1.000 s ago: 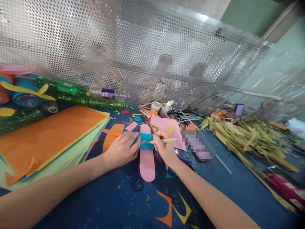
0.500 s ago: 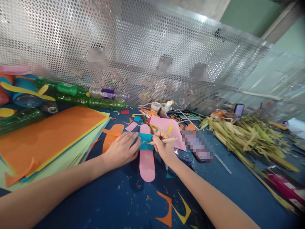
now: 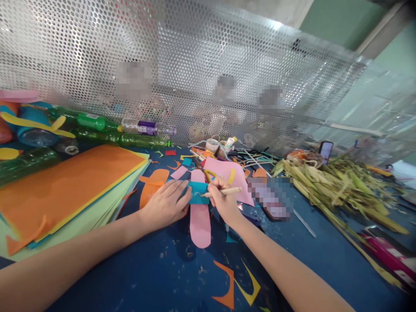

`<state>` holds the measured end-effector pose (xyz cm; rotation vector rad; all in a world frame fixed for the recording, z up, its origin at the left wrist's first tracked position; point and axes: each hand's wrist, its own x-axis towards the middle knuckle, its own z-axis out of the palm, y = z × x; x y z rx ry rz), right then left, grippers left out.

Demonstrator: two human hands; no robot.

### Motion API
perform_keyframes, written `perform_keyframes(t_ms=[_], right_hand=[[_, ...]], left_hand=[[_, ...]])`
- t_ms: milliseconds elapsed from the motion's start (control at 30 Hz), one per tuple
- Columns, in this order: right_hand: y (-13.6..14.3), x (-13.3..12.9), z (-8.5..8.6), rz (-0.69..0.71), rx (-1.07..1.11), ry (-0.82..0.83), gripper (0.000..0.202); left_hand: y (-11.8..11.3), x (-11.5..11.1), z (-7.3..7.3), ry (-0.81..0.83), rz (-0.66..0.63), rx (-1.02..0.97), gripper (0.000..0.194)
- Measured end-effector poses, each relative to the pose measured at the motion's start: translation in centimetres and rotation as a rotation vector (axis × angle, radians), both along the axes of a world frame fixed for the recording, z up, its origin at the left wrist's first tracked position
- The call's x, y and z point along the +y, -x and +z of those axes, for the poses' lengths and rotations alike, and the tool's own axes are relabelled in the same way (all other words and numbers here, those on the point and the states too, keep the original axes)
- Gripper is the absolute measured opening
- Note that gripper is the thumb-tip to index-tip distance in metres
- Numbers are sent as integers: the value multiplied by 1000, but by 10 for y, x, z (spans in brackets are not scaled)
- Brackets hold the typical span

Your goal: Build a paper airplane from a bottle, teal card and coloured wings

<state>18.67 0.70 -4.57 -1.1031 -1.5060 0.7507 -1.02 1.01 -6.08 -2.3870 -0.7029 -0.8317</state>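
My right hand (image 3: 224,197) is closed around a light-coloured pen (image 3: 232,190), its tip resting on a small blue piece (image 3: 199,198). A faint curved mark shows on the blue surface near the tip. My left hand (image 3: 167,201) presses on the blue piece's left side, fingers together; its thumb side touches the edge. Under the blue piece lies a long pink strip with rounded ends (image 3: 200,227). An orange cut shape (image 3: 150,190) sits partly beneath my left hand. Behind the hands, a pink sheet (image 3: 235,171) lies by yellow-handled scissors (image 3: 209,174).
Stacked coloured sheets (image 3: 71,186) lie at left, with plastic bottles (image 3: 94,122) behind. At right are a phone (image 3: 271,201), dry husks (image 3: 344,190) and a magenta object (image 3: 386,255). Orange (image 3: 227,286) and yellow scraps (image 3: 251,288) lie in front. People sit beyond the perforated screen (image 3: 188,56).
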Motion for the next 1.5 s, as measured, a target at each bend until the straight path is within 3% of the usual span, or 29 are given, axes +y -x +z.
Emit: perform_keyframes(t_ms=[833,1167,1500], right_hand=[[3,-3,2,71,37,13,31],[2,-2,2,14,-4,-43,33],[2,-2,1,41,28,4,31]], left_hand=[[0,1,2,-44,14,15,31],[0,0,0,-41,16,12,31],[0,1,0,-43,27,28,32]])
